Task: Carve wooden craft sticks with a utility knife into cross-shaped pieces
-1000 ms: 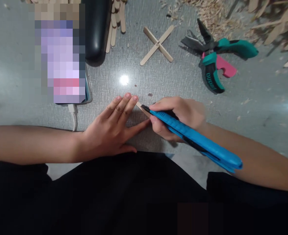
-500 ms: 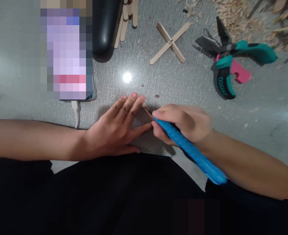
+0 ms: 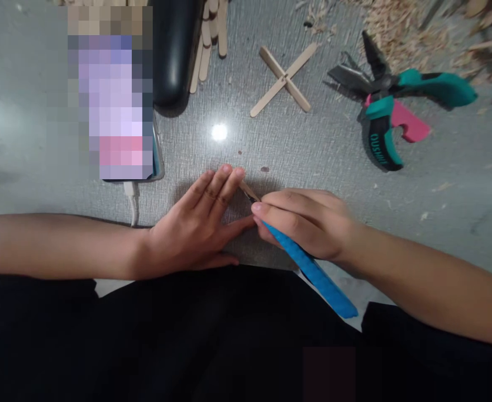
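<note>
My left hand [image 3: 206,220] lies with its fingers stretched out over the table, thumb spread apart. Its fingertips press beside the end of a thin wooden craft stick [image 3: 244,187], most of which is hidden by both hands. My right hand [image 3: 308,223] is closed around a blue-handled craft knife [image 3: 313,271]. The knife's dark tip touches or nearly touches the stick between my hands; its handle slants down to the right. Beyond them, two craft sticks joined as a cross [image 3: 285,78] lie on the table.
Teal-handled pliers [image 3: 380,92] lie spread at the right, with wood shavings [image 3: 390,30] behind. A black case [image 3: 174,56] and several loose craft sticks [image 3: 222,33] are at the back. At left, a blurred-out phone [image 3: 157,151] has a white cable [image 3: 132,204] plugged in.
My right hand has rolled and shifted slightly left, so the knife handle swings down and left at a steeper slant. My left hand stays nearly in place. The view has moved a little.
</note>
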### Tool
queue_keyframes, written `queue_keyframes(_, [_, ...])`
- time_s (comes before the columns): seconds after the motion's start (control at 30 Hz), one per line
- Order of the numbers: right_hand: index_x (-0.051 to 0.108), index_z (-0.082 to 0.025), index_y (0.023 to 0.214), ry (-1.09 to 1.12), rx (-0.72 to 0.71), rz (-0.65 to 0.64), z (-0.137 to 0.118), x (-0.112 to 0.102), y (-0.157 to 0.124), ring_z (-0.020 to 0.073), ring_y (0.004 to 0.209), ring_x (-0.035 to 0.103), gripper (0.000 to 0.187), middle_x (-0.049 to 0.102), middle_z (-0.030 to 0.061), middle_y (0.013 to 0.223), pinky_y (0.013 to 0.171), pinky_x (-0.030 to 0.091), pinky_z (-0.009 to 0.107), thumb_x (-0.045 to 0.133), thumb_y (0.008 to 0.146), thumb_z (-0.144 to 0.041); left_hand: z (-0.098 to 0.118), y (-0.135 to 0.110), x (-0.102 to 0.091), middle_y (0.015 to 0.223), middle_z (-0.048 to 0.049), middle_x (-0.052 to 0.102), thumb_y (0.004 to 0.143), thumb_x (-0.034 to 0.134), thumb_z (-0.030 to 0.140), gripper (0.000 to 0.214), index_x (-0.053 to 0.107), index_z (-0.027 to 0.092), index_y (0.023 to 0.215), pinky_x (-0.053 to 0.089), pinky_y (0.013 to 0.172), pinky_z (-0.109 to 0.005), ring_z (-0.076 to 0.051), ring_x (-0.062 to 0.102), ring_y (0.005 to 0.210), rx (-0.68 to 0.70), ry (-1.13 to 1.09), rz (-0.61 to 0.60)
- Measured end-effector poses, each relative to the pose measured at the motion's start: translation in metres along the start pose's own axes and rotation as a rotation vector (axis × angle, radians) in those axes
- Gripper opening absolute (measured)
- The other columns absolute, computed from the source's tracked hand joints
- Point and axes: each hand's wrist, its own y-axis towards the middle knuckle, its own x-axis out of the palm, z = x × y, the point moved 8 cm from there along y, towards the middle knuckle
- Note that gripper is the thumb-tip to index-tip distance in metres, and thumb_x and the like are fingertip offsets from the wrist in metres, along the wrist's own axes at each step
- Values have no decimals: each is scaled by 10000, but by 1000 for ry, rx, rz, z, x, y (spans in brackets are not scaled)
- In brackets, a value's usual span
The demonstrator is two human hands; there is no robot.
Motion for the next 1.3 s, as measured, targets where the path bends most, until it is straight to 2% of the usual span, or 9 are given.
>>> queue_keyframes(0.13, [662,-173,1338,36,-4,4,0,-1,1,182,916,811,267,854,62,1099,790,700,330,705,1079,-120,2,-1,1,1718,-397,544,878,655,1004,1458,112,58,1845,465,1344,-582,-516,582,1623,-4,8,-9])
queue_keyframes(0.23, [666,-154,1322,78,7,6,2,-2,4,157,874,787,253,839,43,1056,768,674,315,698,1079,-92,1,-1,1,1696,-374,585,907,637,983,1331,256,73,1801,476,1336,-569,-495,617,1599,-20,15,-6])
queue_keyframes(0.33, [676,-154,1312,106,21,3,4,-1,5,145,848,768,223,821,25,1024,738,657,307,674,1095,-102,-1,1,-1,1660,-342,639,876,674,986,1237,408,111,1710,491,1330,-544,-471,644,1581,-23,-13,8])
queue_keyframes(0.5, [701,-138,1278,124,47,36,6,-1,5,175,859,764,208,809,51,1023,746,660,335,696,1073,-105,-6,3,-3,1656,-300,664,880,694,972,1140,480,173,1665,547,1280,-519,-435,680,1553,-12,-36,-13])
queue_keyframes(0.73, [690,-115,1230,100,17,13,4,-8,16,188,806,776,185,816,73,974,698,660,327,717,1047,-137,-9,3,-1,1708,-281,624,841,750,969,1201,453,199,1713,529,1299,-492,-419,663,1575,-4,-52,-54])
queue_keyframes(0.9, [682,-136,1234,74,1,25,3,-8,18,184,778,777,167,828,67,953,671,658,325,684,1073,-183,-10,0,3,1737,-287,590,892,700,956,1156,439,201,1728,497,1324,-513,-423,630,1606,12,-61,-41])
queue_keyframes(1.07, [679,-140,1246,-1,-21,56,0,-9,18,193,745,757,200,835,63,954,635,624,347,709,1064,-219,-9,-2,6,1740,-327,563,879,707,953,1200,383,186,1744,490,1329,-558,-461,581,1641,14,-76,4])
queue_keyframes(1.3, [662,-137,1263,-113,-107,15,-8,-11,17,197,739,763,250,852,75,962,628,606,341,704,1094,-317,-10,-6,13,1827,-380,382,957,743,815,1070,348,216,1751,441,1359,-664,-551,430,1719,16,-215,52])
